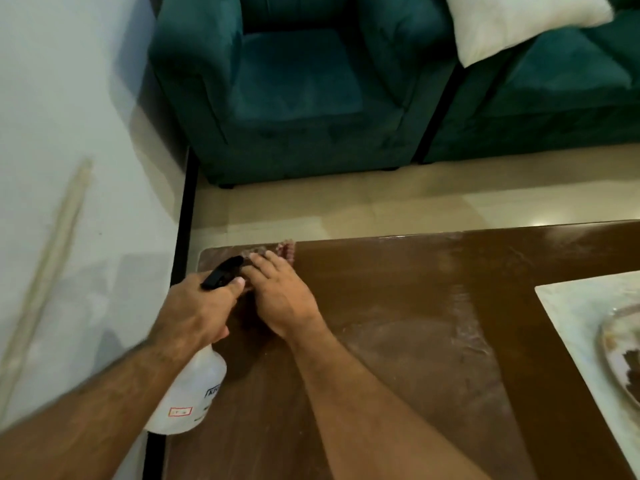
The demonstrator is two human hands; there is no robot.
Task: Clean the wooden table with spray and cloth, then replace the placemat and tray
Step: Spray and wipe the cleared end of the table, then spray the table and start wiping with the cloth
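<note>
A spray bottle [188, 393] is gripped by the left hand [194, 310] at its neck, the fingers curled round it and the thumb laid along the black spray head [221, 271], which is pointed toward the far left corner of the table [398, 306]. The right hand [280, 296] is laid flat, fingers straight and close together, on a cloth [285, 251] that is pressed against the wood near that corner; only a pinkish, ridged edge of the cloth is seen past the fingertips. The two hands are just beside each other, almost touching. On the translucent white bottle a small label with a red border and part of a dark-framed printed label are seen, but the writing is too blurred and cut off to be read. Pale wet streaks are spread over the wood to the right of the hands. At the right edge a light placemat [571, 323] is lying on the table, with a tray [620, 355] set on it, only partly in view. Teal armchairs [294, 91] and a white cushion [519, 22] are seen beyond the table.
</note>
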